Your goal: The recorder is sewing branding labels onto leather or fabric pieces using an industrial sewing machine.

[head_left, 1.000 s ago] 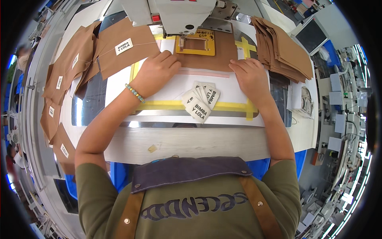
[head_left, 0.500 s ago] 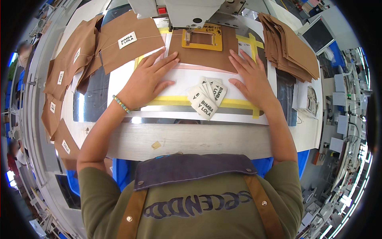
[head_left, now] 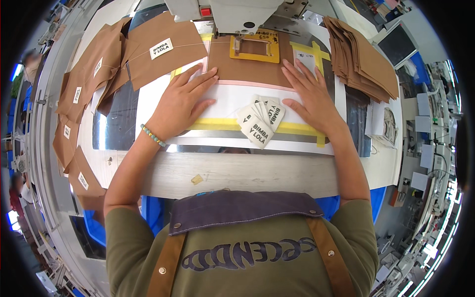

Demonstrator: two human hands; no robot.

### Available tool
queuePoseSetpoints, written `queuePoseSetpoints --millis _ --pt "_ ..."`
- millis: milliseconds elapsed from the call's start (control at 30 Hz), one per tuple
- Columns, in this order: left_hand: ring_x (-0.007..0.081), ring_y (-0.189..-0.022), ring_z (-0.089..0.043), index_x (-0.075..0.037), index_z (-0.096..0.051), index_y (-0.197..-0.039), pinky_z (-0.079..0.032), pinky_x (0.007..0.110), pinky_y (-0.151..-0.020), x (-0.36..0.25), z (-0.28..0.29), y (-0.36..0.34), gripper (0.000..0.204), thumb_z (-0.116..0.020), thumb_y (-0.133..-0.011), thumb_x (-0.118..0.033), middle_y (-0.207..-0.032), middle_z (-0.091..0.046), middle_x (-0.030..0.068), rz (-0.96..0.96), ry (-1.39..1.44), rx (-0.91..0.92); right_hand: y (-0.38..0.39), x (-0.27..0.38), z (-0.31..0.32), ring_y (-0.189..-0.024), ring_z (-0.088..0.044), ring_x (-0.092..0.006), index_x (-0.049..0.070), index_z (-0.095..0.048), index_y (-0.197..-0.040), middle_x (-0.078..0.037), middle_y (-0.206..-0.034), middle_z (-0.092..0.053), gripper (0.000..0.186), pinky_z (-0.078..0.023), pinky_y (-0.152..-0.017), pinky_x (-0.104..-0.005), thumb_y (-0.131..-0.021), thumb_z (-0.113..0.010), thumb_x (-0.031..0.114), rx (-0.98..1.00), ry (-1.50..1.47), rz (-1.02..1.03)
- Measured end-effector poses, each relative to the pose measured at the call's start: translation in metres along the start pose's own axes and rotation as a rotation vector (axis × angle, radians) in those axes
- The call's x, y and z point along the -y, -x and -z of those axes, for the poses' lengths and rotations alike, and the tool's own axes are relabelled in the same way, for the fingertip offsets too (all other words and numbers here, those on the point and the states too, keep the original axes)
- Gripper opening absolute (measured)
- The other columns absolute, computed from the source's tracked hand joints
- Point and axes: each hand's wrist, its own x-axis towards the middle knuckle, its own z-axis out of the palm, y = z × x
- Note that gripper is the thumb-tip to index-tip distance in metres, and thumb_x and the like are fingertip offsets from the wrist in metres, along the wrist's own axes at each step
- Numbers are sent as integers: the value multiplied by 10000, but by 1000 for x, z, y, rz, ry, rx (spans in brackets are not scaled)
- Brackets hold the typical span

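A flat brown fabric panel lies under the sewing machine head, against pink guide lines on a white sheet. Over its far part sits a yellow clamp frame with a rectangular opening. My left hand rests flat, fingers spread, with its fingertips at the panel's left edge. My right hand also lies open, fingertips touching the panel's right edge. Between my hands, nearer me, a fanned pile of white labels with dark print lies across yellow tape.
On the left, brown panels bearing white labels trail toward me, joined by thread. A stack of plain brown panels stands at the right, with a white box nearer me. Blue bins show below the table edge.
The brown panel has shifted slightly left and straightened, its near edge now lying along the pink line. My right fingertips moved left with it. Both hands stay flat.
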Motion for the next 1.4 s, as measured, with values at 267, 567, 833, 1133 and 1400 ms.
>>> queuePoseSetpoints --millis 267,567,833,1133,1400 --pt "364 -1540 -476 -41 -651 -1478 -403 489 -1259 -1 -1 2 514 -738 -1013 -241 -1630 -592 58 21 -33 -25 1 1 0 -1671 -250 -303 76 -374 -1703 -67 -1787 -352 805 -123 -1365 -595 -1098 -530 584 4 -4 5" --pt "356 -1512 -507 -43 -658 -1467 -418 478 -1252 -2 -2 3 503 -748 -1006 -220 -1595 -621 70 24 -22 -49 1 -1 -1 -1677 -233 -303 88 -366 -1709 -59 -1799 -328 792 -124 -1368 -591 -1106 -516 580 -16 -2 10" --pt "371 -1533 -479 -60 -653 -1475 -416 489 -1259 2 -2 1 526 -775 -986 -211 -1600 -609 72 40 62 -111 23 -11 5 -1667 -258 -332 86 -391 -1697 -58 -1798 -335 754 -159 -1355 -596 -1115 -506 551 -112 -143 -7" --pt "357 -1605 -380 -74 -618 -1538 -338 503 -1309 2 -6 0 579 -753 -1013 -280 -1655 -565 54 32 13 -27 27 -3 1 -1647 -302 -341 125 -495 -1647 -43 -1762 -409 672 -180 -1341 -625 -1112 -520 531 -60 -101 44" --pt "347 -1600 -397 -74 -609 -1551 -317 496 -1325 2 -4 1 587 -748 -998 -214 -1675 -547 42 52 21 17 26 -2 1 -1662 -271 -348 91 -495 -1642 -66 -1773 -391 674 -152 -1359 -602 -1099 -516 490 -30 -77 12"
